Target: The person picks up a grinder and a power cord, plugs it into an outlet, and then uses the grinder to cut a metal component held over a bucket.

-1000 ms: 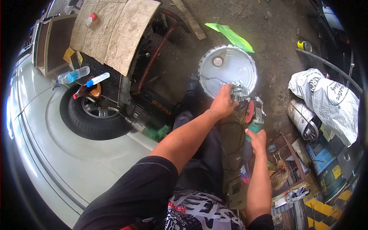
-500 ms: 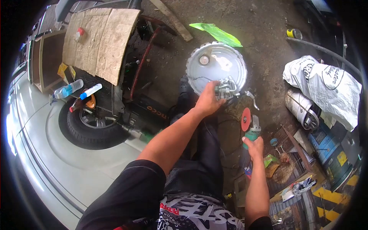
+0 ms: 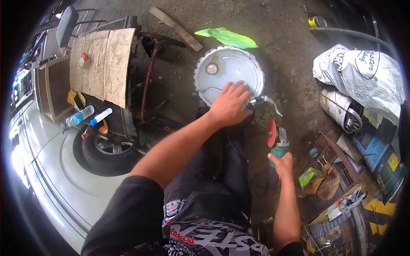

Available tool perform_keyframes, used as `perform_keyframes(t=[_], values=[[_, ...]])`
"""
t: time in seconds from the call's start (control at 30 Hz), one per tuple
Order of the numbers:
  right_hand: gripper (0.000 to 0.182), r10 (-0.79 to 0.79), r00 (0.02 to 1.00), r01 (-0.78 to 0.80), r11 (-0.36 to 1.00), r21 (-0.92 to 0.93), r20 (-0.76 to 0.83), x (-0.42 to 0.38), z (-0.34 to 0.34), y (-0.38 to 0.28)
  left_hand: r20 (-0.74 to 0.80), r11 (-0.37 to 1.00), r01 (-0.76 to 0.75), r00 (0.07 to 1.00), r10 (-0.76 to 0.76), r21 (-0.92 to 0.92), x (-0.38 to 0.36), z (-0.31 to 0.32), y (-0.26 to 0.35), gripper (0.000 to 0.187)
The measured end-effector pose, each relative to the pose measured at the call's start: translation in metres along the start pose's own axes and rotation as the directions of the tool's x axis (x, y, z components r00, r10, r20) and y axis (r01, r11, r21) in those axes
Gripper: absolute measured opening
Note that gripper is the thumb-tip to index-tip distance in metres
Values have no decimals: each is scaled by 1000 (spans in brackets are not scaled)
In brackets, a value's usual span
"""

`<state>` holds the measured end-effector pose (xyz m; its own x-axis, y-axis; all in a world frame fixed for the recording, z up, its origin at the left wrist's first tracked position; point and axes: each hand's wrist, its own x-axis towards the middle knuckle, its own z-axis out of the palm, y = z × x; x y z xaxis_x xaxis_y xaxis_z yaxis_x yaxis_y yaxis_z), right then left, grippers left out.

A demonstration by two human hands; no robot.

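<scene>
So the right hand [image 3: 282,165] is wrapped round the green body of a grinder [image 3: 279,151], long axis running roughly away from the person, with the red disc [image 3: 271,133] at the far end, edge pointing out past the hand. The left hand [image 3: 230,104] is the nearer one to the bent metal lever [image 3: 270,102] just beside it, fingers a bit spread, palm hidden, so can't tell if it's gripping anything. That lever sits out beyond the disc with a gap between, by the near right rim of the round white tub [image 3: 226,77].
</scene>
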<state>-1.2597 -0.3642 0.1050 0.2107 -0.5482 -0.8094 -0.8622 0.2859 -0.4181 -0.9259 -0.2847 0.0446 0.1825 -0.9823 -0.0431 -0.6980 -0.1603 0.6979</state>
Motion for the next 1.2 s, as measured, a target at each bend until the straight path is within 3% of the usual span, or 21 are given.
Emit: perform_keyframes(t=[0.03, 0.07, 0.13, 0.23, 0.33, 0.47, 0.5, 0.6, 0.63, 0.73, 0.87, 0.93, 1.03, 1.2], values=[[25, 10, 1000, -10, 1000, 5, 10, 0, -3, 5, 86, 1000, 15, 996, -14, -14, 20, 7, -1, 48], [24, 17, 1000, -18, 1000, 10, 17, 1, -5, 9, 224, 990, 140, 965, -134, -9, 41, 14, -1, 49], [22, 19, 999, -14, 994, 105, -49, -1, -5, 20, 477, 927, 372, 806, -350, 50, 85, 30, 1, 59], [22, 22, 993, 4, 976, 216, -119, -9, -9, 33, 777, 898, 418, 517, -359, 138, 122, 74, -21, 88], [24, 59, 995, -33, 958, 284, -83, -16, -23, 45, 890, 952, 260, 380, -253, 159, 135, 88, -32, 100], [15, 104, 993, -86, 960, 265, -55, -22, -36, 48, 902, 958, 275, 429, -44, -85, 129, 93, -45, 86], [14, 95, 994, -74, 957, 281, -63, -20, -36, 52, 902, 954, 283, 430, -39, -94, 126, 99, -53, 73], [13, 83, 994, -56, 951, 305, -75, -17, -39, 63, 912, 926, 365, 406, -66, -96, 122, 98, -53, 70], [13, 88, 994, -63, 951, 303, -70, -16, -40, 64, 867, 962, 263, 493, -66, -76, 119, 94, -50, 65], [23, 118, 992, -95, 945, 313, -54, -15, -40, 69, 906, 965, 249, 422, -37, -77, 125, 86, -48, 55], [26, 85, 991, -51, 954, 296, -101, -16, -40, 70, 898, 924, 380, 417, -140, -33, 124, 81, -56, 46], [25, 117, 992, -96, 950, 296, -53, -16, -42, 67, 887, 889, 457, 426, -178, -41, 122, 81, -61, 43], [24, 115, 992, -96, 952, 292, -47, -15, -43, 65, 864, 857, 485, 493, -105, -173, 117, 81, -66, 39], [23, 122, 991, -98, 945, 312, -59, -14, -37, 64, 823, 860, 452, 563, -69, -237, 114, 92, -68, 30]])
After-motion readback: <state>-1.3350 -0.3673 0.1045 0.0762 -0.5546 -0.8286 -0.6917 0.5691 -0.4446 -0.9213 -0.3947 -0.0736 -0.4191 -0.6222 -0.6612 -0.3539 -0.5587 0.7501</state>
